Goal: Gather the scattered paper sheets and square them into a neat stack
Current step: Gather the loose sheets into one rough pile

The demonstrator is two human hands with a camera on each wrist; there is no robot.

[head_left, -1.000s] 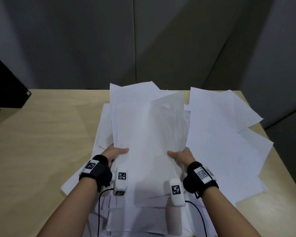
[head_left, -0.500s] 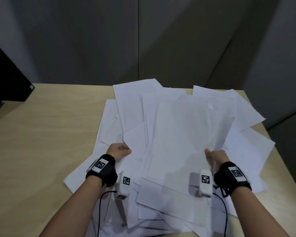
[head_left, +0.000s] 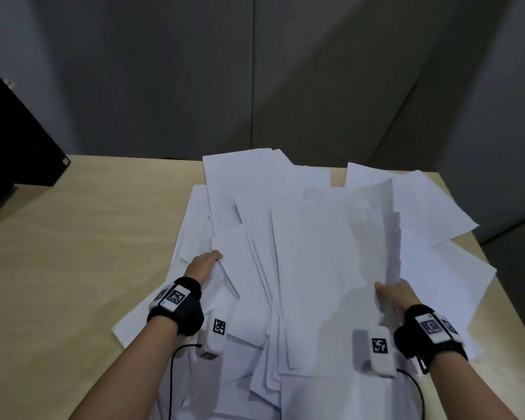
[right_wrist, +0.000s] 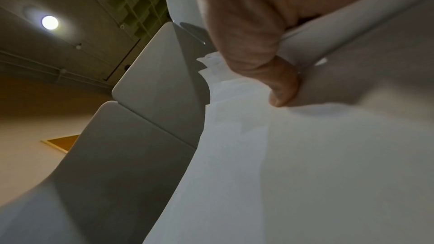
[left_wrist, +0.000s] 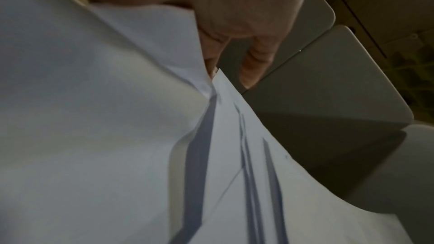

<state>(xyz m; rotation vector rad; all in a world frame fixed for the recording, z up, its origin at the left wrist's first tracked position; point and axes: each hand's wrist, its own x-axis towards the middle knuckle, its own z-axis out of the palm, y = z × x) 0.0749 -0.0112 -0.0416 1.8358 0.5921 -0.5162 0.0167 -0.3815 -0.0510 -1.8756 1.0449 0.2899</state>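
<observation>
Many white paper sheets (head_left: 300,268) lie fanned and overlapping across the right half of the wooden table (head_left: 73,253). My right hand (head_left: 391,294) grips a bundle of sheets (head_left: 373,237) by its near edge and holds it tilted up on its side; in the right wrist view the thumb (right_wrist: 281,88) presses on the paper (right_wrist: 305,155). My left hand (head_left: 205,263) is at the pile's left side, pinching the edge of some sheets (left_wrist: 117,118), with its fingers (left_wrist: 234,34) curled over them. The left fingertips are hidden under paper in the head view.
A black box (head_left: 9,140) stands at the table's back left. Grey partition walls (head_left: 255,71) close the back and right. Sheets overhang the right table edge (head_left: 482,268). Bare wood shows on the left half. Cables (head_left: 172,374) trail from both wrist cameras.
My hands have moved apart: the right one went right, carrying its bundle and tipping it up on edge. The sheets in the middle have dropped flat and fanned out.
</observation>
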